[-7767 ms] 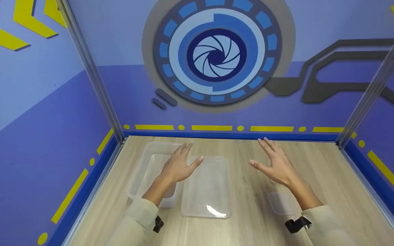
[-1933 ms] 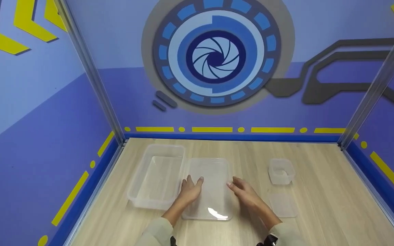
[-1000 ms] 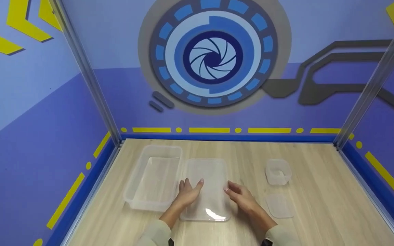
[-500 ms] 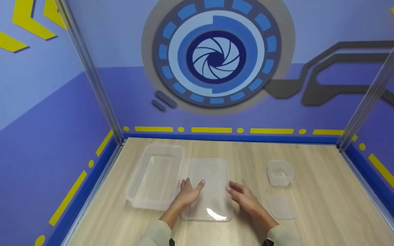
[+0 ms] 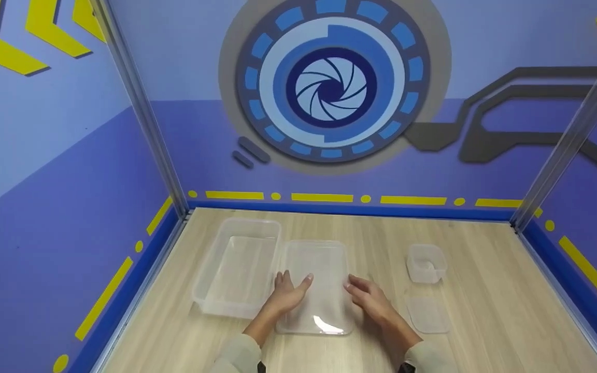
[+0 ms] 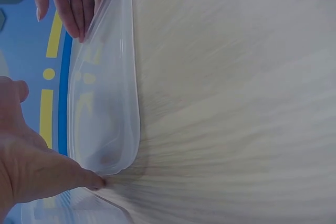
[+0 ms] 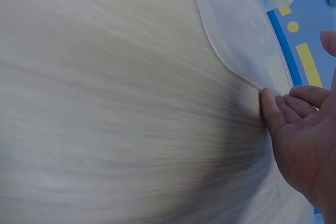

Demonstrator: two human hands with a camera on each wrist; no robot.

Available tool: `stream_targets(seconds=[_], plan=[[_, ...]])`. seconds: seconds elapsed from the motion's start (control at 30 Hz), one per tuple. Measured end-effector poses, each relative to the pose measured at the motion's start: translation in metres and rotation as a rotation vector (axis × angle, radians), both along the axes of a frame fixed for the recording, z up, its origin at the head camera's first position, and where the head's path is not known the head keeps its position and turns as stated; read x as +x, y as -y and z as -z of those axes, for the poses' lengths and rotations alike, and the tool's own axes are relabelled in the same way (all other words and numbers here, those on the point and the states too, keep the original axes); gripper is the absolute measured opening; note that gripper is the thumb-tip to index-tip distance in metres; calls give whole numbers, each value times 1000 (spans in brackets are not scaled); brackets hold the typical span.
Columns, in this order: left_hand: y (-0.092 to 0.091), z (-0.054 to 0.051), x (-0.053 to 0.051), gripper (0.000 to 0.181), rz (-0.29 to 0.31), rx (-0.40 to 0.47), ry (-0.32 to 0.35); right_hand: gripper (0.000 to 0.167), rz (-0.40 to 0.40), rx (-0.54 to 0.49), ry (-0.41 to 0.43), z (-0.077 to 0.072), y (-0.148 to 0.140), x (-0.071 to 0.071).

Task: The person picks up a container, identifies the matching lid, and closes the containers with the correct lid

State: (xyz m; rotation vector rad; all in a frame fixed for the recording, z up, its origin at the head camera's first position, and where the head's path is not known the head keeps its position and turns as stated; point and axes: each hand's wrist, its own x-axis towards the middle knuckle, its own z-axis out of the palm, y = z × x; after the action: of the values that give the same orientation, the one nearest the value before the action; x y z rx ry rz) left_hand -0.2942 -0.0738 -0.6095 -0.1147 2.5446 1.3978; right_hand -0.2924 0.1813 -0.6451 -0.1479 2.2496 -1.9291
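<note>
A large translucent rectangular plastic lid [image 5: 324,264] lies flat on the wooden table between both hands. My left hand [image 5: 287,298] is at its left edge, thumb over the lid and fingers extended down beside it, next to the food container. At the right edge, the fingertips of my right hand [image 5: 371,298] touch the rim, fingers held fairly straight. The right wrist view shows those fingertips against the lid's edge [image 7: 236,35]. In the left wrist view, a fingertip of the left hand [image 6: 37,177] meets the lid's near side. Neither hand grips it.
Left of the lid stands a large clear food container [image 5: 233,311] without a cover. On the right are a small clear container [image 5: 427,278] and, nearer, its small flat lid [image 5: 428,315]. Walls with metal posts [image 5: 145,109] enclose the table's back and sides.
Both hands were raised and spread at first, then came down and inward to the large lid's two sides. Over the last second they have hardly moved. The containers and lids stay put.
</note>
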Motion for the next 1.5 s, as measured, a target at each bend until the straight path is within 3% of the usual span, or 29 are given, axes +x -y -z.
stream_targets(seconds=[0.3,0.7,1.5], plan=[[-1,0,0,99,17,6,-8,66,-25,22,-19,-1,-2,0],[0,-2,1,102,15,-10,-9,65,-15,-31,3,-1,0,-4],[-3,2,2,101,17,-43,-28,58,54,16,-9,3,1,0]])
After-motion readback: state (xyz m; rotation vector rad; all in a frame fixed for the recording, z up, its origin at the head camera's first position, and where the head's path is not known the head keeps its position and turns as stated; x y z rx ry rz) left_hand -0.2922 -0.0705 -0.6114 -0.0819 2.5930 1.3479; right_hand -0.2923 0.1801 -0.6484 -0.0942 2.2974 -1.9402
